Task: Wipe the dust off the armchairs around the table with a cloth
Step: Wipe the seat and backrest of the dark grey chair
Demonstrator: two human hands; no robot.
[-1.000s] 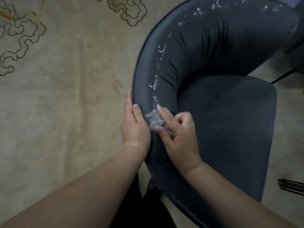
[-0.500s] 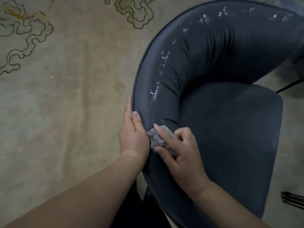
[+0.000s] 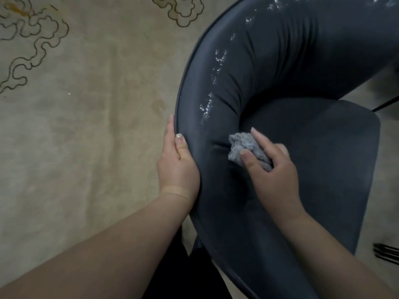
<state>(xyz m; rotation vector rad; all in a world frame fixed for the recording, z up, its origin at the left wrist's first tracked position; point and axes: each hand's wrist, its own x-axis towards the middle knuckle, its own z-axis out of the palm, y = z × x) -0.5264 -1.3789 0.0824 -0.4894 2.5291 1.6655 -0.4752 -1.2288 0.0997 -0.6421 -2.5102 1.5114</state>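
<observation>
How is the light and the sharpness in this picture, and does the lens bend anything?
Head view: dim, soft light; the dark armchair shows little detail, the white dust stands out; the cloth and both hands are fairly sharp; the wide lens curves the edges.

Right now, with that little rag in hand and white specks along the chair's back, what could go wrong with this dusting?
The grey cloth, pinched in the right hand, is bunched small, so it may miss parts of the white dust trail running up the armchair's curved back. It may also knock specks down onto the dark seat instead of lifting them. The left hand grips only the back's outer edge, so a hard wipe might shift the chair on the rug.
</observation>
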